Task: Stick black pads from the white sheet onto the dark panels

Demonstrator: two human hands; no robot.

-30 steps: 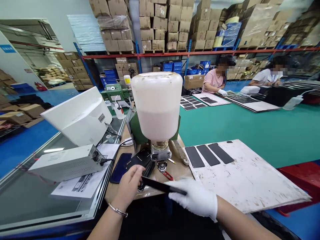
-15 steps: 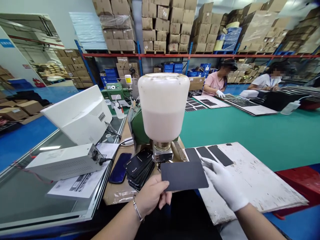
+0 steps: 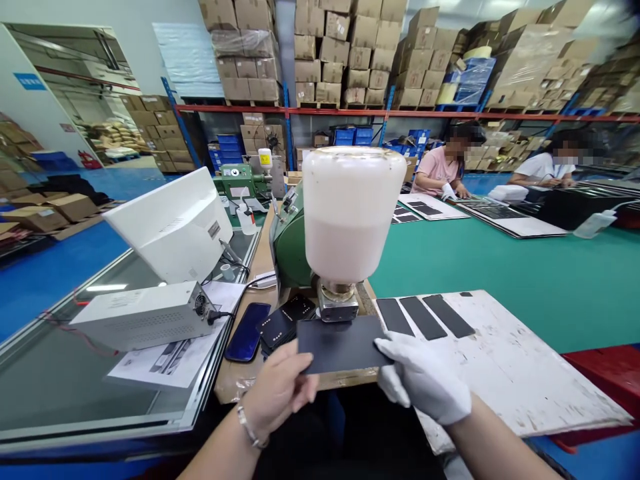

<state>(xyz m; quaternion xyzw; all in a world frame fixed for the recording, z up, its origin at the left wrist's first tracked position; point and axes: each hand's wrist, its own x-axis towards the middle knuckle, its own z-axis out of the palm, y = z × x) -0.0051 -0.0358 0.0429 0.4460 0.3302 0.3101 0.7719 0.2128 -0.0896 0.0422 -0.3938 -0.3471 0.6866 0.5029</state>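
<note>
Now | bare left hand (image 3: 277, 393), gloved right hand (image 3: 425, 377) | hold black panel (image 3: 340, 343)

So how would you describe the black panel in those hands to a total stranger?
Start at the big milky-white bottle on the green machine. Just below it, a plain matte black panel sits between a bare left hand and a white-gloved right hand. Its neighbours, black strips on the white board and a dotted stack on the bench, are not held.

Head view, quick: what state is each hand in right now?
Left hand: bare, closed on the left end of a black rectangular panel.
Right hand: white-gloved, closed on the same panel's right end.
</note>
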